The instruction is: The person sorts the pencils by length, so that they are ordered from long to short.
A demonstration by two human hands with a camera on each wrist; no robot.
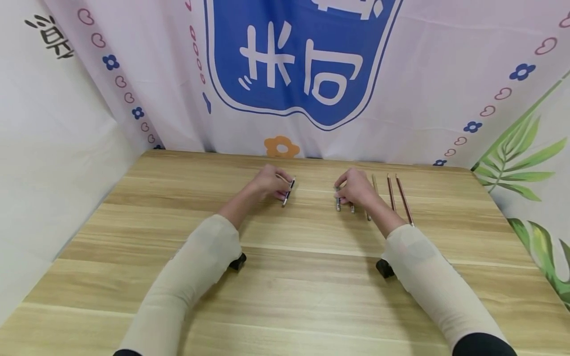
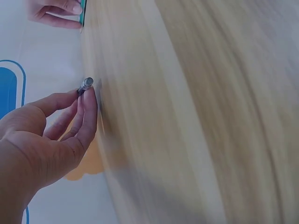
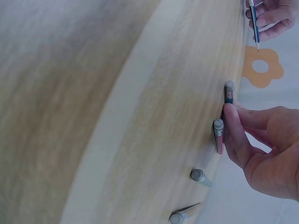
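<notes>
My left hand (image 1: 269, 181) pinches a dark pencil (image 1: 289, 192) between thumb and fingertips, close over the wooden table. In the left wrist view the metal-banded end of that pencil (image 2: 85, 85) faces the camera; the right wrist view shows its blue side and sharpened tip (image 3: 255, 35). Farther right, my right hand (image 1: 355, 187) pinches a green pencil (image 3: 228, 95) near its eraser end, at the table surface. Right beside those fingers lies a pinkish-red pencil (image 3: 219, 138). A grey-green pencil (image 3: 200, 177) and a wood-coloured pencil (image 3: 180, 217) follow in the row.
Two reddish-brown pencils (image 1: 404, 200) lie roughly parallel at the right of the row, partly behind the right forearm. The wooden table (image 1: 307, 296) ends at the back against a printed curtain (image 1: 178, 99). Black wrist devices (image 1: 385, 268) show under both sleeves.
</notes>
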